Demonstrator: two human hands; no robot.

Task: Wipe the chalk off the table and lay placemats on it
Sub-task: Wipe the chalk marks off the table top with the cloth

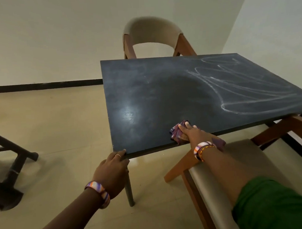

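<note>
A dark slate-coloured table (163, 99) fills the middle of the view. White chalk scribbles (233, 88) cover its right half; the left half shows only a faint smear. My right hand (192, 132) presses flat on a purple checked cloth (177, 132) at the table's near edge. My left hand (113, 169) grips the table's near left corner, fingers curled over the edge. No placemats are in view.
A beige chair with wooden legs (152, 34) stands behind the table. A second chair (238, 162) sits at the near right, under my right arm. A dark wooden furniture base (10, 169) lies on the tiled floor at the left.
</note>
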